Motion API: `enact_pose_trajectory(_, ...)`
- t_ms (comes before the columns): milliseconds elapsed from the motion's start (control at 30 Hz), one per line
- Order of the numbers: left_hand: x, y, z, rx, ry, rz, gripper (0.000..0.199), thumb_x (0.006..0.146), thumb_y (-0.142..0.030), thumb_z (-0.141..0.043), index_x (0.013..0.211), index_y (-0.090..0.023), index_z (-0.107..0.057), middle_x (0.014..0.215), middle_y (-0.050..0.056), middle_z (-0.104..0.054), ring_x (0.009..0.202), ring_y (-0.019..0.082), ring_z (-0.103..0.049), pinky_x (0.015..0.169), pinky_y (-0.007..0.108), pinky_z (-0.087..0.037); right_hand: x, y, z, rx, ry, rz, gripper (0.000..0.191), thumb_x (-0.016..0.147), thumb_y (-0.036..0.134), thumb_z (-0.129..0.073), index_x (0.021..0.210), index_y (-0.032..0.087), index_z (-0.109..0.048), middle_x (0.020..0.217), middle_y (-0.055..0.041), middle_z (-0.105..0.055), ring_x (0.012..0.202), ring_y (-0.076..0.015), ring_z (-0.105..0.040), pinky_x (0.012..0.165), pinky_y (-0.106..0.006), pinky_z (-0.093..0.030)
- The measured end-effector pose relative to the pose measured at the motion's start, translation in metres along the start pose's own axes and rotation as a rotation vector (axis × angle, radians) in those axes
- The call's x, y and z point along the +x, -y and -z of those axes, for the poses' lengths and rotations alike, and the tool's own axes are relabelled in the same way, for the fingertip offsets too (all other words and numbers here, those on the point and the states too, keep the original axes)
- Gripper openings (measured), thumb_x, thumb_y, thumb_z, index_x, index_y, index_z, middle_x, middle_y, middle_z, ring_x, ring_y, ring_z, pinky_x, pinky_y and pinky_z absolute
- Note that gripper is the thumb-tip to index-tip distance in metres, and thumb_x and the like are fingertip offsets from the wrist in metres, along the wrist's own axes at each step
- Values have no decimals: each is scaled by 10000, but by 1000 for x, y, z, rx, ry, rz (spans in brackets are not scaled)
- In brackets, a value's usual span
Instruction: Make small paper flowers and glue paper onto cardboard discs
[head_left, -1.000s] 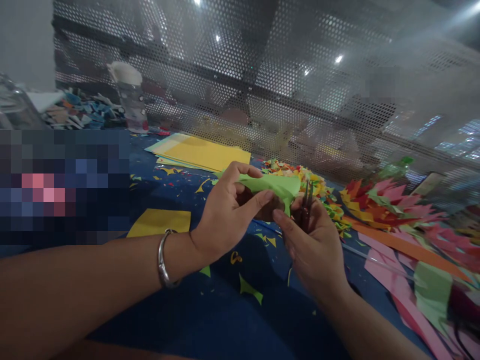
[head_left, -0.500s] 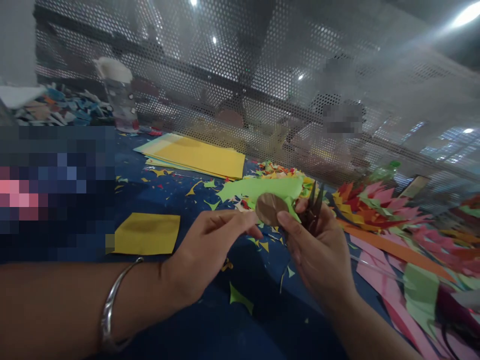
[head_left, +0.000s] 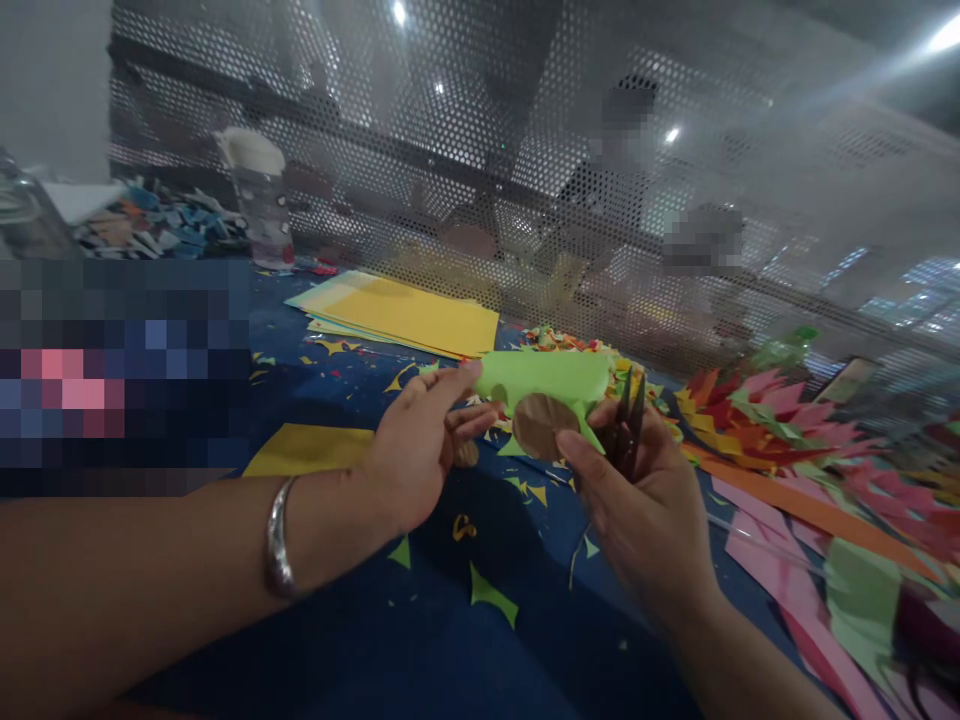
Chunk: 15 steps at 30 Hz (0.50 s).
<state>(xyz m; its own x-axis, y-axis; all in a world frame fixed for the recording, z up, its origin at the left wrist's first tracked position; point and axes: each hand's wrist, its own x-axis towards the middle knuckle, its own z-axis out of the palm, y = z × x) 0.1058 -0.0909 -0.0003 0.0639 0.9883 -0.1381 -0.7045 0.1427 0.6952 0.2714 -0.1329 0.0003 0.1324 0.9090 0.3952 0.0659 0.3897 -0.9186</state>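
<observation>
My right hand [head_left: 637, 480] is closed around a pair of dark-bladed scissors [head_left: 631, 415], whose blades point up. The same thumb pins a round brown disc [head_left: 544, 425] against a strip of light green paper [head_left: 544, 376]. My left hand [head_left: 420, 440], with a silver bangle on its wrist, reaches to the strip's left end. Its fingers are stretched and apart, and a fingertip touches or nearly touches the paper edge. A small brown round shape [head_left: 466, 455] shows under those fingers; I cannot tell what it is. Green offcuts [head_left: 493, 597] lie below on the blue table.
Behind my hands lie a stack of yellow sheets [head_left: 420, 312] and a heap of coloured scraps [head_left: 562, 340]. A yellow sheet [head_left: 307, 449] is partly under my left arm. Folded paper petals [head_left: 750, 410] and pink strips [head_left: 787, 590] lie right. A clear cup [head_left: 259, 205] stands back left.
My left hand has moved from the disc's left edge up and left to the end of the green paper, its fingers spreading. My right hand keeps its hold. The whole view has shifted slightly.
</observation>
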Motion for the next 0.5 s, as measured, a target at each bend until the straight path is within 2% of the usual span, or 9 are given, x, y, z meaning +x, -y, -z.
enact_pose_trajectory(100,3,-9,-1,-38,0,63,136,862,-264,-674,902,-135,-667,782,49,-701,656,116,-670,667,215,-570,-1,1,-1,3,-22,-5,290,785,295,-783,938,243,-542,808,42,-499,481,-49,-370,376,-197,-297)
enact_pose_trajectory(167,2,-14,-4,-59,111,167,174,854,-308,-687,881,-136,-679,731,43,-693,609,111,-654,629,204,-563,0,2,-3,13,-38,-14,296,778,300,-790,936,245,-545,820,41,-510,486,-51,-386,384,-199,-313)
enact_pose_trajectory(233,0,-16,-6,-47,236,213,189,835,-327,-710,885,-146,-690,724,30,-691,593,103,-641,587,188,-543,0,3,-3,11,-49,-14,301,774,306,-792,929,251,-539,795,49,-510,482,-55,-401,395,-202,-334)
enact_pose_trajectory(300,-1,-15,-6,25,305,239,200,831,-346,-715,876,-151,-699,718,20,-689,603,107,-642,574,194,-540,1,3,-3,-21,-43,-5,295,785,316,-780,928,256,-530,768,54,-505,495,-70,-433,419,-210,-370)
enact_pose_trajectory(400,-3,-11,-5,135,335,245,166,843,-324,-704,869,-160,-717,770,28,-719,682,137,-674,637,259,-579,1,2,-2,-103,-17,42,268,803,315,-762,922,253,-530,797,38,-511,599,-103,-515,504,-227,-443)
enact_pose_trajectory(500,-7,-8,-4,225,419,159,138,801,-251,-747,913,-171,-744,872,43,-755,793,169,-702,712,298,-587,2,1,0,-166,-22,121,248,804,297,-758,923,250,-545,852,22,-528,723,-131,-562,611,-251,-492)
